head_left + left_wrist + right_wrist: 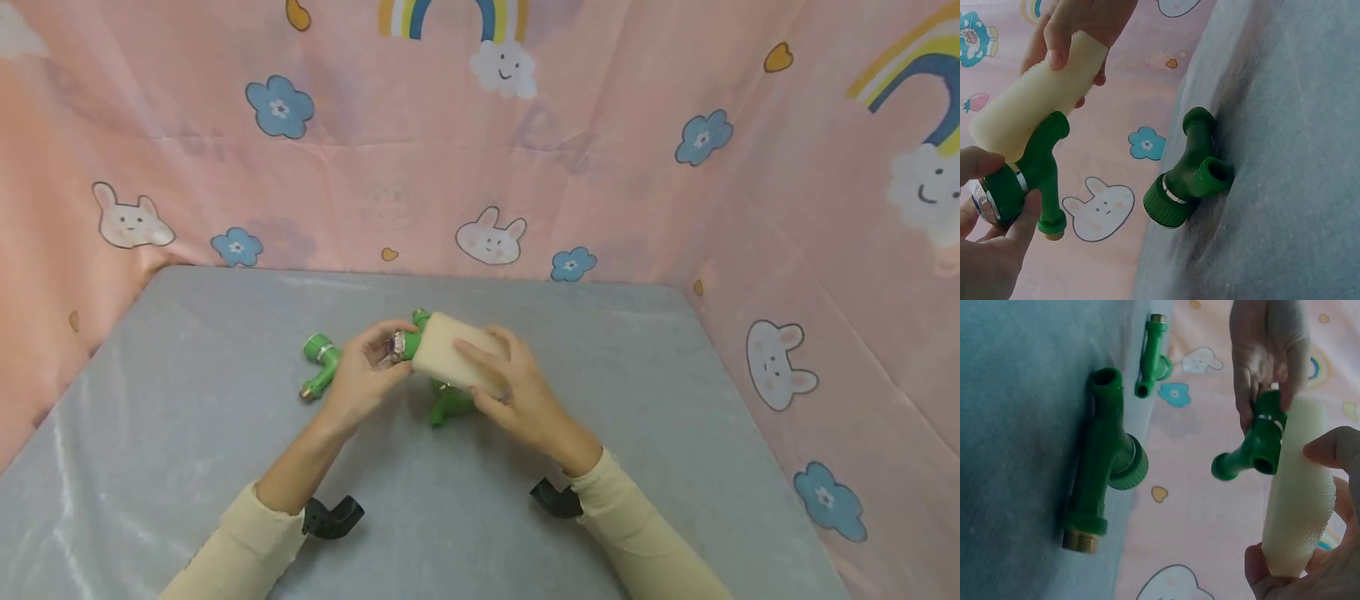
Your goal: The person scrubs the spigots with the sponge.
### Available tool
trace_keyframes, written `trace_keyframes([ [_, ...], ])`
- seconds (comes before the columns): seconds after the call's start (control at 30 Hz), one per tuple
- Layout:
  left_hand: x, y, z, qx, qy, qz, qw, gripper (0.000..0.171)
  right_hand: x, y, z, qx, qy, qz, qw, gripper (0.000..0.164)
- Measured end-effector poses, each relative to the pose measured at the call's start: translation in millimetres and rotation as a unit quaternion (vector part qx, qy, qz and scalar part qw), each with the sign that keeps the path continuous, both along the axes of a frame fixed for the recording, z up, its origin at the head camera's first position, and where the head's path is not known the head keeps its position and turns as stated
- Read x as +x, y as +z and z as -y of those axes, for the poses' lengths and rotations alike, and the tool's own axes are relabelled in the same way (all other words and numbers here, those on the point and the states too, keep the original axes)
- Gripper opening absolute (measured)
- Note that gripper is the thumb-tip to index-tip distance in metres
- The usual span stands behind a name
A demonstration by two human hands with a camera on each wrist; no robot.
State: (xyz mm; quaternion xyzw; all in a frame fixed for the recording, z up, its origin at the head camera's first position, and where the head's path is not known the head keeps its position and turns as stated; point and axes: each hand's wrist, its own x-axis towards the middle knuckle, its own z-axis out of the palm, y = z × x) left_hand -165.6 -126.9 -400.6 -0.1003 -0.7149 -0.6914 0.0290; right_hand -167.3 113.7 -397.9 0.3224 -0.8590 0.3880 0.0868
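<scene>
My left hand (358, 385) grips a green plastic tap (1040, 164) by its round knob end, fingers and thumb around the ridged cap and silver band. The tap is raised over the table, its brass-tipped end pointing down in the left wrist view. A cream sponge (444, 353) is held in my right hand (528, 404), pinched between thumb and fingers. In the left wrist view the sponge lies right against the tap's body, partly behind it. Below the hands a second green tap (1100, 450) lies on the table, partly covered by the right hand and sponge in the head view.
A third green tap (322, 367) lies on the grey cloth-covered table (187, 467), left of my left hand. Pink printed curtains (420, 167) rise behind and on both sides. Black curved pieces (336, 518) show at both wrists.
</scene>
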Motion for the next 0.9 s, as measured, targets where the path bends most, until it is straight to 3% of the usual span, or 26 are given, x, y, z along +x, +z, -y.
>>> trace_keyframes([
  [0.13, -0.4, 1.5, 1, -0.004, 0.014, -0.008, 0.9999, 0.043, -2.0, 1.7, -3, -0.008, 0.004, 0.004, 1.0, 0.055],
  [0.33, -2.0, 5.0, 3, 0.026, 0.033, -0.001, 0.9991, 0.053, -3.7, 9.6, -16, 0.012, 0.006, 0.035, 0.999, 0.054],
  [0.47, -2.8, 4.5, 5, 0.029, 0.017, 0.002, 0.9994, 0.05, -5.9, 15.6, -26, 0.036, 0.01, 0.053, 0.998, 0.054],
  [0.57, -4.2, 2.1, 5, 0.027, -0.012, 0.015, 0.9994, 0.05, -7.4, 18.9, -30, 0.044, 0.015, 0.052, 0.998, 0.054],
  [0.77, -3.3, -2.4, 0, 0.038, -0.071, 0.055, 0.9953, 0.045, -6.8, 14.5, -23, 0.036, 0.004, -0.016, 0.999, 0.054],
  [0.9, -0.4, -0.6, -3, 0.04, -0.069, 0.067, 0.9946, 0.042, -5.5, 8.6, -11, 0.023, 0.011, -0.058, 0.998, 0.055],
])
